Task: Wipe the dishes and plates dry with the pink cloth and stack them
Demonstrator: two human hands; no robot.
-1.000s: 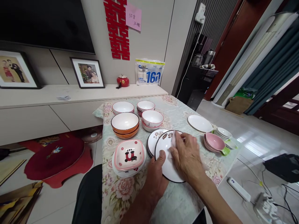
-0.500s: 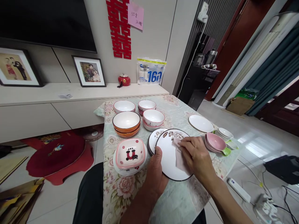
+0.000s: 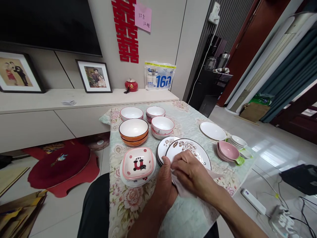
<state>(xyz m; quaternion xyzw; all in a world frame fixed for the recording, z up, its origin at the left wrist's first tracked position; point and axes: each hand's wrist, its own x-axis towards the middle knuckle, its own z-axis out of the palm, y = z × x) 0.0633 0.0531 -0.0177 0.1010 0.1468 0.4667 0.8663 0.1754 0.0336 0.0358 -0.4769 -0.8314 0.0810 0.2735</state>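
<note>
A white plate (image 3: pixel 198 150) with a dark rim and brown flower print is held above the table. My left hand (image 3: pixel 164 180) grips its left edge, thumb on top. Bent over the near part of the plate, my right hand (image 3: pixel 189 170) presses a pale pink cloth (image 3: pixel 184 190) to it; the cloth's end trails out to the right. Just behind lies a stack of similar plates (image 3: pixel 162 148). Left of my left hand sits a pink-rimmed square cat dish (image 3: pixel 138 162) on a round white plate (image 3: pixel 123 177).
Orange bowls (image 3: pixel 133 132) and white bowls (image 3: pixel 162 125) stand behind the plates. To the right are an oval white plate (image 3: pixel 213 131), pink bowls (image 3: pixel 228 151) and small white dishes (image 3: pixel 237 142). A red stool (image 3: pixel 61 165) is left of the table.
My right hand has moved left and nearer with the cloth, from the plate's right side to its near left part. The plate has tilted, showing more of its flower print.
</note>
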